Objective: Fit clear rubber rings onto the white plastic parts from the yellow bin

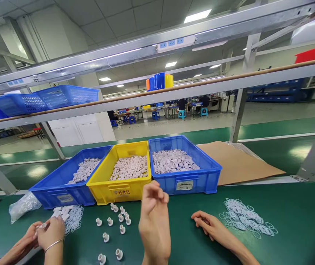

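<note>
My left hand [155,224] is raised upright in front of the blue bin, its palm showing and its fingers loosely bent at the top. Nothing shows in it. My right hand [212,229] rests low over the green table [190,250], index finger stretched to the left and other fingers partly curled beneath; I see nothing in it. Beyond it lies a loose pile of thin white rings [247,217]. To the left of my left hand, several small white flanged plastic fittings [106,237] stand on the table.
Another person's hands [49,233] work at the left around a small white fitting, beside more white rings [74,219] and a clear plastic bag [24,207]. A blue bin [63,191], yellow bin [120,191] and blue bin [185,182] hold white parts. Brown cardboard [237,162] lies right; a shelf crosses above.
</note>
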`<state>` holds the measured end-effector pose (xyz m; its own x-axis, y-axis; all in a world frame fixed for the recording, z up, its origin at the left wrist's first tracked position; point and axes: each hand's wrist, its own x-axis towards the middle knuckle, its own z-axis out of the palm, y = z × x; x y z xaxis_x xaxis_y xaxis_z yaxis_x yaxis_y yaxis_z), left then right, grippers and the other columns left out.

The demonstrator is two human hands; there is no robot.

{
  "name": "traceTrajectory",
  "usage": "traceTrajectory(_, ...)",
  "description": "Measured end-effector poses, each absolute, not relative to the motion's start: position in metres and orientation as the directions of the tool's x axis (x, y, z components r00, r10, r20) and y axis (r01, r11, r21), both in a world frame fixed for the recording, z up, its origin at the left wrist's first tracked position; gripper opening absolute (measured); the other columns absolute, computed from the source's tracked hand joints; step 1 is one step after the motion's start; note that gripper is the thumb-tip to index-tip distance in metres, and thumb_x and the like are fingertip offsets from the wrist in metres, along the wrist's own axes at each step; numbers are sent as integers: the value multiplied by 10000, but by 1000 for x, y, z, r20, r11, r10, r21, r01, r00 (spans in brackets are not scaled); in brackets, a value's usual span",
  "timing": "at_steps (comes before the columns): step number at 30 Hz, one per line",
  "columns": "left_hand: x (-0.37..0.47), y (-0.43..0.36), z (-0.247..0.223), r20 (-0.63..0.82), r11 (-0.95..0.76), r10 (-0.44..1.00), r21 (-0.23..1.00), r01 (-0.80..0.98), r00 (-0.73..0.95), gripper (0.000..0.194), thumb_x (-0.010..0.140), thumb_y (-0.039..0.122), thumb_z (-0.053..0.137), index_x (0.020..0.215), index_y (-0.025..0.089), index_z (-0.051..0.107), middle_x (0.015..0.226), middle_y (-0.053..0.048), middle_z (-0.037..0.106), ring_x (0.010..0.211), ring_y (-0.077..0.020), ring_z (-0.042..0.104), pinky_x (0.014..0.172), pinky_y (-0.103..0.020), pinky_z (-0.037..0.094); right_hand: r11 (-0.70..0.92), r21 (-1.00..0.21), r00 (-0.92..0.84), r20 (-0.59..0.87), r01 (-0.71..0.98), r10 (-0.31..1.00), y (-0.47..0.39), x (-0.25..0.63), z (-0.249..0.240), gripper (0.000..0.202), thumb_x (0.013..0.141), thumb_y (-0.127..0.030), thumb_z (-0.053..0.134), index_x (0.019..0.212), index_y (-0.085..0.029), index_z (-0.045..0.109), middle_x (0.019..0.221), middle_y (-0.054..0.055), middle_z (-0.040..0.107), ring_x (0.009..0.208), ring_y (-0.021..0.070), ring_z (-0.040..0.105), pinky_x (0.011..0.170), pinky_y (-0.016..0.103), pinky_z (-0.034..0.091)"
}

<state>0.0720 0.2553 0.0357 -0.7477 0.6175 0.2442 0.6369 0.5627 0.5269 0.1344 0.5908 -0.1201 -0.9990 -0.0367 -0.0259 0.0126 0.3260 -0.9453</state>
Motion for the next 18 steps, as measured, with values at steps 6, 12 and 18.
traceTrajectory(6,113,372,60,339,-376,261,898,229,-904,495,911,361,112,1328,269,361,1278,-163,354,960,-207,501,807,-420,450,335,-942,-997,-53,34,-48,593,130,-124,436,937,-622,466,1060,-225,598,834,2,566,602,108,480,406,172,383)
traceTrajectory(12,120,365,60,306,-484,286,864,138,-908,223,847,350,329,1016,248,432,1203,-145,388,890,-197,479,801,-417,436,319,-947,-997,-63,46,-42,591,129,-117,440,924,-625,480,1065,-226,600,832,2,561,594,109,478,387,169,381)
traceTrajectory(18,12,359,91,638,280,213,686,672,-740,161,877,185,486,1035,208,510,1182,-100,507,1127,-201,489,971,-339,414,328,-943,-997,-73,58,-34,586,133,-108,465,918,-636,472,1068,-219,614,847,15,593,616,118,500,420,179,409)
